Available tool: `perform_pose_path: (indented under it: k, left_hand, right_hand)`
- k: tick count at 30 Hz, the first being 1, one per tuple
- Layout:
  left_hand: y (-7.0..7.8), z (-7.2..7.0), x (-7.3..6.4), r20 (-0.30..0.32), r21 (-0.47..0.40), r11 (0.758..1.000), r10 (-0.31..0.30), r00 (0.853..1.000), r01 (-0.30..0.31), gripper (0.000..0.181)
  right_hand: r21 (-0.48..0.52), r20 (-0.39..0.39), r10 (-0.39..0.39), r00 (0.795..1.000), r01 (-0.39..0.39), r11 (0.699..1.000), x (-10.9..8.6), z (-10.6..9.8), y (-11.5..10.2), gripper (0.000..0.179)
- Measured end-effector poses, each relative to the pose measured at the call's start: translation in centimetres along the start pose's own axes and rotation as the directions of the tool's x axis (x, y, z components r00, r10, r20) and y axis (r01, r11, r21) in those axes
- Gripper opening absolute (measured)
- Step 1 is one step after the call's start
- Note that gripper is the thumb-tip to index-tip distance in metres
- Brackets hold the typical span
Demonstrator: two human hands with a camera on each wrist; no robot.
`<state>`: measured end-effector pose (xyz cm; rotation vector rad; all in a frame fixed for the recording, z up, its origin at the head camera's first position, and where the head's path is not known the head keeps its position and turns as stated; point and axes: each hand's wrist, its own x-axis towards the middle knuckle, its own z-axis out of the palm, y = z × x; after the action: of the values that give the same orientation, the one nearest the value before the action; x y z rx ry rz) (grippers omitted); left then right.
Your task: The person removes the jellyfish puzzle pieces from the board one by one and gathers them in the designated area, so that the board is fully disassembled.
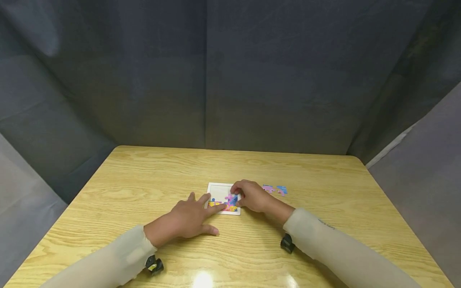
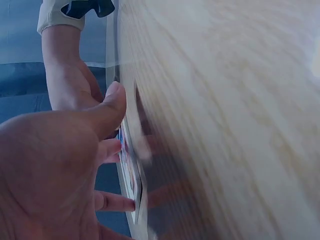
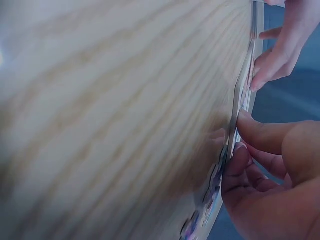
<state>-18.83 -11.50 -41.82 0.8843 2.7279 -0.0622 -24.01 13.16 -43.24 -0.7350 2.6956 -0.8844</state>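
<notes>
A small jigsaw puzzle in a white square frame [image 1: 224, 213] lies on the table. Yellow, pink and blue pieces [image 1: 215, 204] fill its near and right parts, while pale backing shows at the upper left. My left hand [image 1: 191, 218] is spread flat, its fingers over the frame's left and near side. At the frame's right edge, my right hand [image 1: 253, 196] has curled fingers and pinches a blue and pink puzzle piece [image 1: 233, 199] between thumb and forefinger. In the right wrist view the right hand [image 3: 275, 170] touches the frame's edge; the fingers hide most of the piece.
A few loose pink and blue puzzle pieces [image 1: 282, 190] lie on the table just right of the right hand. The wooden table [image 1: 162, 168] stretches around the frame. Dark cloth [image 1: 273, 80] hangs behind its far edge.
</notes>
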Motion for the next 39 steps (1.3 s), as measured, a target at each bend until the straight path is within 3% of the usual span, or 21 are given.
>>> perform_pose_path:
  k: [9,21,29,39]
  left_hand:
    - [0.75,0.16,0.30,0.038,0.036,0.998,-0.049,0.998,0.048,0.077]
    - [1.04,-0.04,0.26,0.036,0.055,0.997,-0.051,0.998,0.049,0.078]
    - [1.05,-0.05,0.25,0.036,0.048,0.998,-0.048,0.998,0.046,0.078]
    - [1.03,0.03,0.33,0.039,0.074,0.997,-0.041,0.998,0.038,0.078]
  right_hand:
    - [-0.005,0.018,-0.032,0.999,0.032,0.999,0.10,-0.08,-0.05,0.035]
    - [-0.038,0.007,-0.064,0.998,0.064,0.997,0.08,-0.24,-0.05,0.036]
    - [-0.009,-0.020,-0.091,0.996,0.091,0.996,0.08,-0.23,-0.16,0.033]
    - [0.010,-0.087,-0.063,0.994,0.064,0.998,0.33,0.23,-0.06,0.017]
